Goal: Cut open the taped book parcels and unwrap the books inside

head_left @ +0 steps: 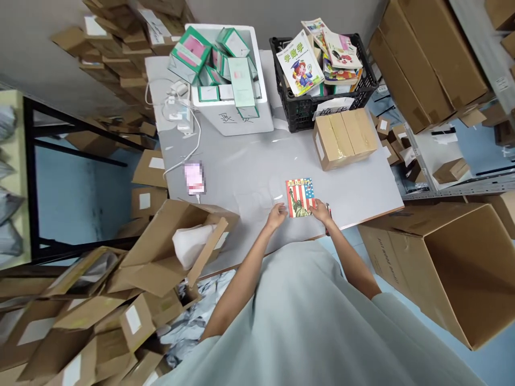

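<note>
A small book (pixel 301 198) with a Statue of Liberty and red-and-white stripes on its cover lies at the front part of the grey table (pixel 257 166). My right hand (pixel 321 210) grips its lower right edge, thumb over the cover. Just off the book's left edge is my left hand (pixel 277 215), fingers loosely bent and apart, holding nothing. A small dark and red object (pixel 328 214) shows partly behind my right wrist; its kind cannot be made out.
At the back stand a white foam box (pixel 245 126) of green-and-white cartons and a black crate (pixel 295 115) of books. A taped carton (pixel 346 136) sits right; a power strip (pixel 185 115) and blurred pink device (pixel 195 178) left. Open cardboard boxes (pixel 402 257) flank the table.
</note>
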Tool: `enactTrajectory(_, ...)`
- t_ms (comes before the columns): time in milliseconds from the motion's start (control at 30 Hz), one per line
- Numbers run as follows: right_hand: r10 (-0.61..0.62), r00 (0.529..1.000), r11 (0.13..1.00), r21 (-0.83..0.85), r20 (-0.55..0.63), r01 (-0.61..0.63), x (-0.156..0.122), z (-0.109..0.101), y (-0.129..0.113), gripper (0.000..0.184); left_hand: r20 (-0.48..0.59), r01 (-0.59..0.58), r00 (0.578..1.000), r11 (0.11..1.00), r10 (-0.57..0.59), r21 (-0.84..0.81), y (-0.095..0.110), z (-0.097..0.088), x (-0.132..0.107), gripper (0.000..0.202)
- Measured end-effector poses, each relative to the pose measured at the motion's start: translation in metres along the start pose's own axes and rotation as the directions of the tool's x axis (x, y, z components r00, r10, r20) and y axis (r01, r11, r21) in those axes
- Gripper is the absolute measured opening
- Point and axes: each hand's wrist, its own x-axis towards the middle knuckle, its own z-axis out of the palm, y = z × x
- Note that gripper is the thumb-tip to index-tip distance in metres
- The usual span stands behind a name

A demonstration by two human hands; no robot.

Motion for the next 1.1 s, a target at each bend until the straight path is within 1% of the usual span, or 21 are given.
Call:
enactTrajectory(100,0.072,0.997,0.997,0.027,0.015,-0.072,0.009,0.008,0.004,0.048,0.012,0.105,0.994,0.994,-0.104,-0.026,-0.008,0.022,0.014,0.058)
enactTrajectory(200,0.096,0.995,0.993,0.07,0.019,-0.097,0.012,0.013,0.006,0.052,0.014,0.166,0.986,0.984,-0.166,-0.064,-0.015,0.032,0.018,0.063)
enactTrajectory(300,0.089,0.995,0.987,0.132,0.046,-0.094,0.01,0.012,0.008,0.049,0.028,0.189,0.982,0.975,-0.187,-0.114,-0.02,0.035,0.015,0.059)
enactTrajectory(367,0.075,0.993,0.979,0.184,0.087,-0.09,0.007,0.01,0.009,0.043,0.048,0.173,0.985,0.972,-0.168,-0.16,-0.02,0.033,0.01,0.054)
enactTrajectory(433,0.059,0.988,0.966,0.24,0.14,-0.092,0.003,0.007,0.009,0.038,0.064,0.139,0.99,0.966,-0.128,-0.22,-0.017,0.029,0.003,0.056)
enactTrajectory(533,0.033,0.982,0.945,0.313,0.184,-0.09,-0.004,0.001,0.004,0.036,0.091,0.087,0.994,0.946,-0.061,-0.312,-0.01,0.017,-0.016,0.07)
enactTrajectory(600,-0.007,0.978,0.915,0.396,0.207,-0.077,-0.009,-0.005,-0.005,0.041,0.13,0.062,0.991,0.929,-0.015,-0.364,-0.004,0.004,-0.034,0.078)
enactTrajectory(633,-0.039,0.973,0.881,0.467,0.227,-0.073,-0.012,-0.008,-0.011,0.045,0.156,0.05,0.988,0.922,0.011,-0.385,0.0,-0.004,-0.043,0.08)
enactTrajectory(700,-0.121,0.957,0.776,0.626,0.264,-0.075,-0.018,-0.017,-0.025,0.055,0.216,0.029,0.974,0.917,0.062,-0.397,0.007,-0.019,-0.062,0.078)
enactTrajectory(767,-0.194,0.946,0.682,0.729,0.26,-0.061,-0.024,-0.026,-0.041,0.061,0.236,-0.007,0.966,0.928,0.102,-0.373,0.013,-0.033,-0.078,0.074)
enactTrajectory(833,-0.237,0.947,0.671,0.742,0.216,-0.002,-0.031,-0.035,-0.058,0.06,0.176,-0.067,0.975,0.934,0.136,-0.352,0.019,-0.045,-0.089,0.073)
enactTrajectory(900,-0.268,0.946,0.689,0.723,0.184,0.055,-0.039,-0.042,-0.073,0.056,0.057,-0.136,0.984,0.925,0.167,-0.354,0.024,-0.055,-0.096,0.072)
enactTrajectory(967,-0.294,0.938,0.698,0.712,0.184,0.079,-0.049,-0.048,-0.087,0.054,-0.047,-0.189,0.982,0.914,0.185,-0.359,0.028,-0.063,-0.1,0.068)
enactTrajectory(1033,-0.311,0.929,0.692,0.717,0.2,0.077,-0.06,-0.053,-0.098,0.054,-0.091,-0.222,0.975,0.907,0.202,-0.358,0.031,-0.072,-0.105,0.064)
enactTrajectory(1100,-0.318,0.925,0.683,0.727,0.206,0.073,-0.07,-0.057,-0.108,0.056,-0.081,-0.24,0.971,0.904,0.226,-0.354,0.033,-0.079,-0.111,0.062)
